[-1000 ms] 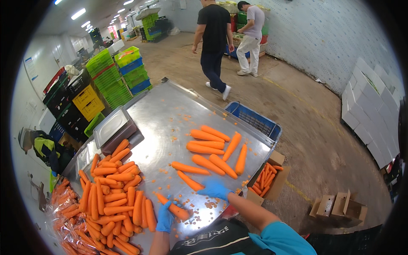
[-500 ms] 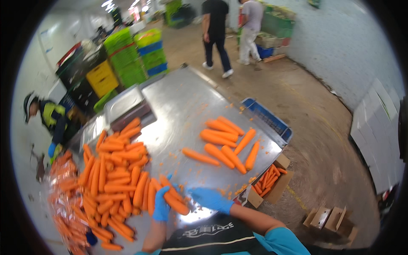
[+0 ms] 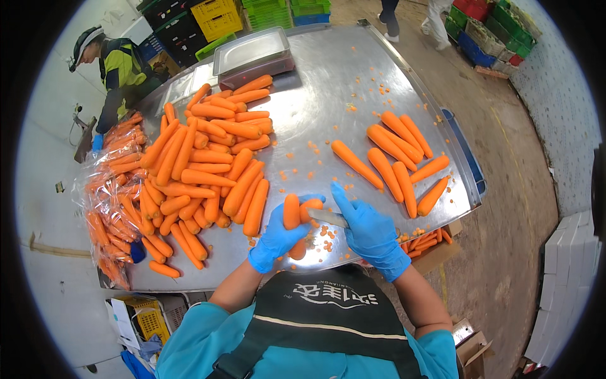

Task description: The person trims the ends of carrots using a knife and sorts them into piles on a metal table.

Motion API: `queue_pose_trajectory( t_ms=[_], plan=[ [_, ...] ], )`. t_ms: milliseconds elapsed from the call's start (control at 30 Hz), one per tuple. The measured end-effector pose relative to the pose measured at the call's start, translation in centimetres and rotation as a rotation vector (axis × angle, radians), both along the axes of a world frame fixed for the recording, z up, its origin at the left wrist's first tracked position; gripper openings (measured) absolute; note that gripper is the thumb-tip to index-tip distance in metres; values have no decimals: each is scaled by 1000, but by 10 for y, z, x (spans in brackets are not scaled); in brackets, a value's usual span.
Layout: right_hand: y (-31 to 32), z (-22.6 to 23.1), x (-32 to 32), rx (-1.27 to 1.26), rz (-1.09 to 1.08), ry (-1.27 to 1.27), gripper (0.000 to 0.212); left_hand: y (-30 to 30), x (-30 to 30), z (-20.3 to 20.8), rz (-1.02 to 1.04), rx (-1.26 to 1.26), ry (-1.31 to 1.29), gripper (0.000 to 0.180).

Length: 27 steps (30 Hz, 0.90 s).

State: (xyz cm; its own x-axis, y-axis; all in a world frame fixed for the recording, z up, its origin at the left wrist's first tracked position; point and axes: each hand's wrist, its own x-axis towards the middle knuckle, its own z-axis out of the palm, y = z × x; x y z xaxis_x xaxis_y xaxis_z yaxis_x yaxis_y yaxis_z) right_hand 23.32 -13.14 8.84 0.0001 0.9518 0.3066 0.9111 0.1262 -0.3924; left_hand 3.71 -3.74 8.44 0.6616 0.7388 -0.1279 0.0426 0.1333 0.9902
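The left hand (image 3: pixel 282 232) has its fingers clamped on what look like 2 carrots (image 3: pixel 291 211), just left of the knife (image 3: pixel 328 218); the right hand's (image 3: pixel 372 235) fingers close around the knife's hidden handle. Each carrot should be stiff, light, perhaps slippery; its thick middle, clear of the knife, seems the best hold. Farther left of the knife, a carrot pile (image 3: pixel 208 167) covers the counter (image 3: pixel 315 76).

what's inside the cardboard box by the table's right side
Carrots show inside the cardboard box. The edge of the metal table covers part of it; its bottom cannot be seen.
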Motion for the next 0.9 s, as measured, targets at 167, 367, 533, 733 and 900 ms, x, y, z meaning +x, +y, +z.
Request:
queue_pose_trajectory(
  t_ms=[167,367,533,733,900],
  plan=[
    [2,0,-2,-57,-5,-26,72,1,-5,-8,-11,-11,28,49],
    [9,-30,27,-55,-163,74,70,7,-3,-4,-96,258,60,49],
    [2,9,10,-29,109,91,69,7,-5,3,-121,726,167,49],
    [1,30,-1,-168,127,44,72,6,-3,10,-80,883,215,49],
    [2,31,-3,-207,168,-52,68,8,-8,2,-84,946,248,48]
  ],
)
